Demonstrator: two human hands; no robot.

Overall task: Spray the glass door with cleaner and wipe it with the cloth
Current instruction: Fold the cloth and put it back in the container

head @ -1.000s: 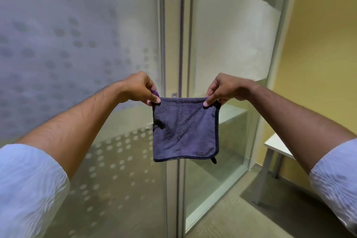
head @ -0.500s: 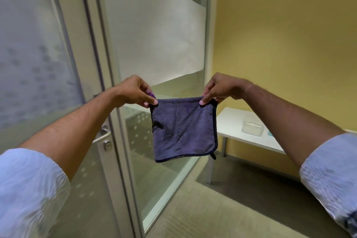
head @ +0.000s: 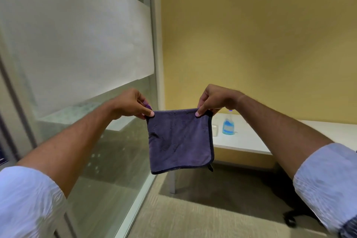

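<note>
beside the frosted glass door (head: 81,48), both hands pinch a square plush cloth (head: 179,141) (dark-edged) by its top corners.

I had only the one head-worn wide-angle view. It looked forward and slightly down along both outstretched forearms, close enough that the white rolled sleeves filled the lower corners. It faced the corner where the frosted glass partition (head: 81,48) on the left met the yellow wall (head: 251,35), with the white tabletop (head: 247,141) farther off at right and the beige carpet floor (head: 193,218) below.
</note>
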